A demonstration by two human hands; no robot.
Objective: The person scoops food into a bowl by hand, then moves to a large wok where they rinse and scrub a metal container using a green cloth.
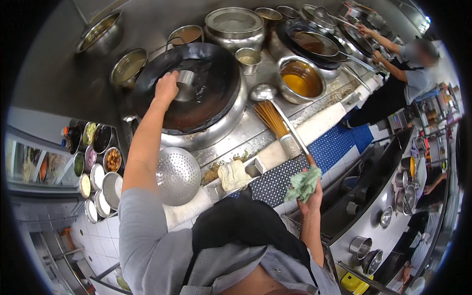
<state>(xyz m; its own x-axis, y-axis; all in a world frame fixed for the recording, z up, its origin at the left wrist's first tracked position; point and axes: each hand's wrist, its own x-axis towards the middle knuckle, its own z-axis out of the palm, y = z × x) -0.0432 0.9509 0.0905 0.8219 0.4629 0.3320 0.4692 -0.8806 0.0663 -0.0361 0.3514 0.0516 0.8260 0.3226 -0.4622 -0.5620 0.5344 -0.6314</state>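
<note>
My left hand (166,89) is closed at the rim of a small metal cup (185,85), over the large black wok (217,99). Dark liquid shows in the wok. My right hand (311,199) holds a crumpled green cloth (304,183) near the wooden handle end of a steel ladle (285,118); whether the fingers also grip the handle is hard to tell. The ladle's bowl rests on the steel range. Beside it lies a bamboo wok brush (273,118). A perforated strainer (178,176) lies below the wok, with a folded pale cloth (233,175) to its right.
A metal bowl of amber liquid (301,82) and a lidded pot (234,27) stand by the wok. Ingredient containers (112,159) are at the left. A co-worker (416,73) works at the upper right. Pans and bowls stand on a steel counter (343,245) at the right.
</note>
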